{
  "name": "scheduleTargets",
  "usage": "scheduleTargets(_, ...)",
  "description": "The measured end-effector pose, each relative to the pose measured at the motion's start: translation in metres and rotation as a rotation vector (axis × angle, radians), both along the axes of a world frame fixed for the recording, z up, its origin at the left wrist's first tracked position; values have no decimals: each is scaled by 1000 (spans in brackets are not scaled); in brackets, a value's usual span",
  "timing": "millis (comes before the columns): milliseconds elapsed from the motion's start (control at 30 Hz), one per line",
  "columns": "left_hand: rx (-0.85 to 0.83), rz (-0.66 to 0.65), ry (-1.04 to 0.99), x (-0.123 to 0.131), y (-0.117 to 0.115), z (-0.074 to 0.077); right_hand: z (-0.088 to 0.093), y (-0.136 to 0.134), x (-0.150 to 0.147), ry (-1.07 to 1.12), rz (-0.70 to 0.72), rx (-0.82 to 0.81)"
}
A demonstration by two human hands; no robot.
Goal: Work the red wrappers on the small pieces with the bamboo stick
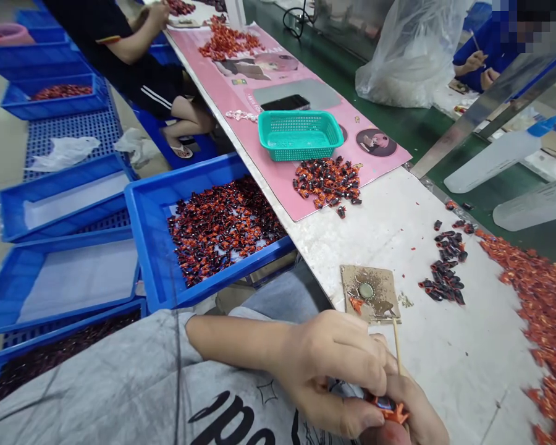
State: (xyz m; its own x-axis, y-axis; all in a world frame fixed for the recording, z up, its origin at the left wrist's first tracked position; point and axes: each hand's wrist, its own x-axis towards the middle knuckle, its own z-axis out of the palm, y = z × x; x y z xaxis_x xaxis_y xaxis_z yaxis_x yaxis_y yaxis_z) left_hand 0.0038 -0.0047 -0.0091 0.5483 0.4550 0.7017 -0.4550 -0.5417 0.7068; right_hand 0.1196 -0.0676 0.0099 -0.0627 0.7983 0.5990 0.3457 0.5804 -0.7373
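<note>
My left hand (338,364) reaches in from the left, its thumb and fingers pinched on a small orange-and-black part (390,409). Against the same part lies my right hand (419,405), fingers curled, with a thin wooden stick (397,346) sticking up from between them. The stick's lower end is hidden. Just beyond the hands, a cardboard square (380,281) bears a wet brown smear, a small round disc (366,290) and an orange scrap. Several black pieces (447,266) lie to the right, near a long heap of orange pieces (528,296).
A blue crate (152,247) full of orange-and-black parts stands left of the table. On the pink mat (273,179) are a green basket (301,151), a pile of joined parts (328,180) and a phone (285,103). Co-workers sit at far left and far right; clear bottles (495,161) stand right.
</note>
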Motion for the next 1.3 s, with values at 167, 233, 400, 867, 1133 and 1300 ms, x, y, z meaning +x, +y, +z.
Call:
scheduleTargets(167, 200, 244, -15, -11, 31, -8, -2, -2, 12, -60, -46, -167)
scheduleTargets(233, 260, 407, 228, -21, 65, -7, -5, -6, 25, -114, -188, -238)
scheduleTargets(400, 340, 796, 1000, -35, 157, 5, -25, -19, 64, -51, -682, -286)
scheduleTargets(867, 455, 427, 1136, 143, 164, 23, -56, -27, 88, -10, -951, -90)
scheduleTargets(1133, 356, 401, 1163, 172, 172, 11, -59, -34, 89, -44, -884, -66)
scheduleTargets(1300, 275, 401, 1048, 144, 172, 9, -61, -29, 84, 75, -902, -85)
